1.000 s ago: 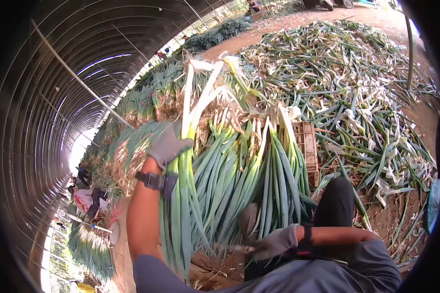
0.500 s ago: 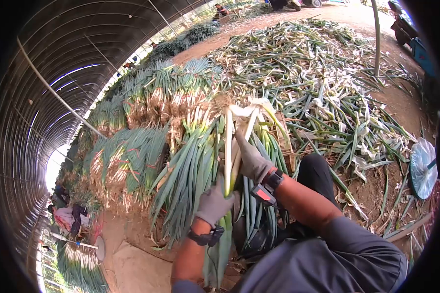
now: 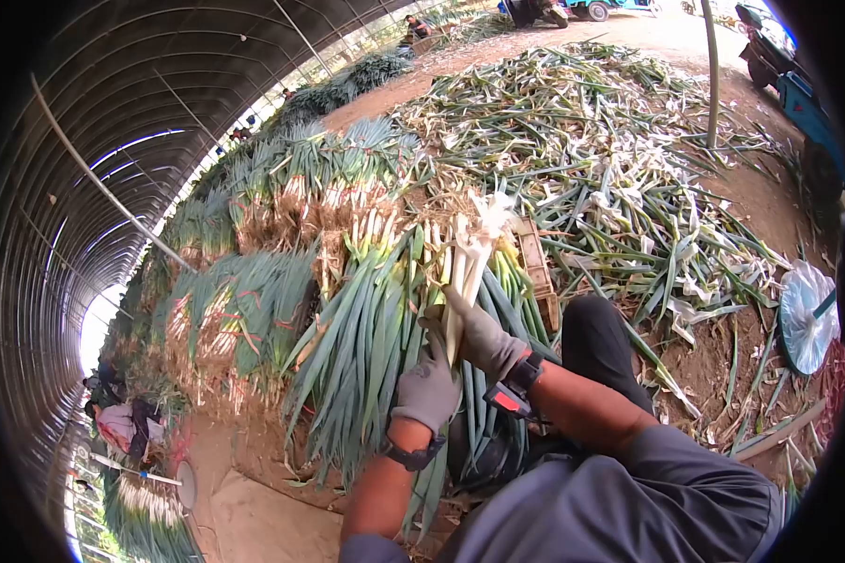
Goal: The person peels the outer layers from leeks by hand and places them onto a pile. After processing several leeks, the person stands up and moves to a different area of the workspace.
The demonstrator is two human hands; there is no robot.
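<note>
Under an arched greenhouse tunnel heaped with cut green onions, both gloved hands, the left hand (image 3: 429, 388) and the right hand (image 3: 482, 336), close around one bunch of green onions (image 3: 462, 267), upright above the stacked pile (image 3: 366, 328).

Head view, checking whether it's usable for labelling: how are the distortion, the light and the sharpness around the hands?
Head view: strong fisheye bending, with black corners and the tunnel ribs curved; soft even daylight, no hard shadows; blown-out glare at the tunnel opening on the far left; the left hand, the right hand and the green onion bunch they grip are sharp; the crate is clear too.
</note>
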